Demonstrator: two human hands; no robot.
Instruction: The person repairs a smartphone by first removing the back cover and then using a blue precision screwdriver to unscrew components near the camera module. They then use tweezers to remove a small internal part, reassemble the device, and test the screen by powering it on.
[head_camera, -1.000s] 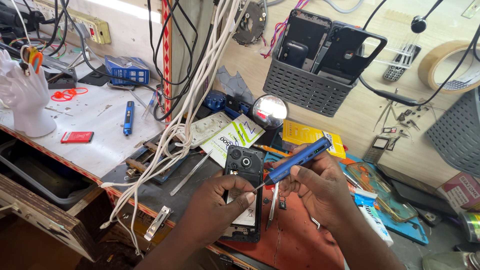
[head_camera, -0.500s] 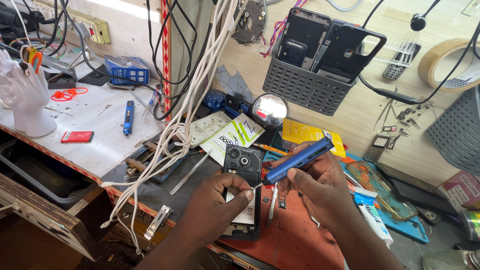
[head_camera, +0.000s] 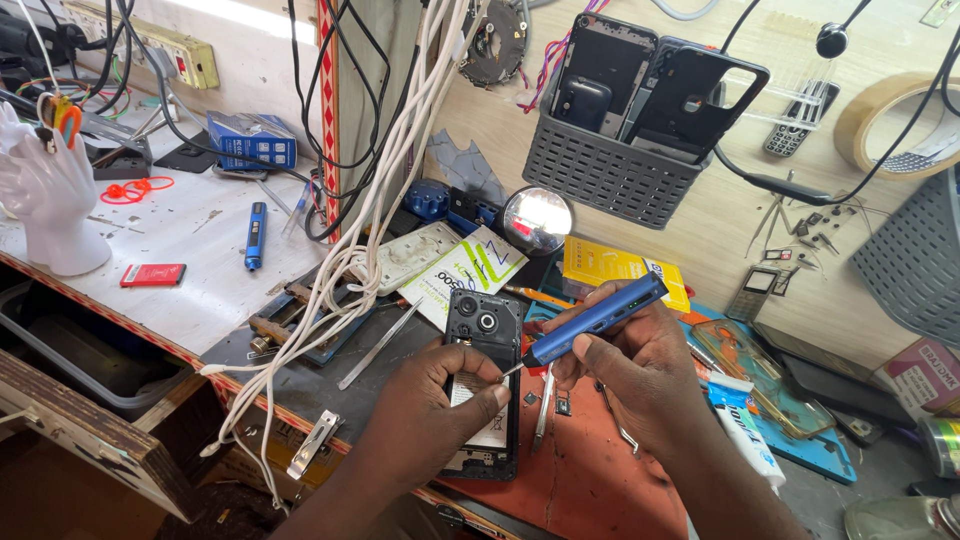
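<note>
The table (head_camera: 210, 300) is covered at the left by a white sheet, on which a white hand model (head_camera: 45, 205), a red card (head_camera: 152, 274) and a blue pen-shaped tool (head_camera: 256, 233) are laid. A red mat (head_camera: 590, 480) is spread at the front, and an opened black phone (head_camera: 483, 380) is rested on it.

I'm in a phone repair workshop: spare phone shells fill my grey wall basket (head_camera: 610, 170), cables (head_camera: 390, 170) hang, tools litter my tabletop (head_camera: 210, 270).

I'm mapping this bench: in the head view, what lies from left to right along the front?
White hand model → red card → blue pen tool → left hand → opened phone → blue screwdriver → right hand → white tube.
</note>
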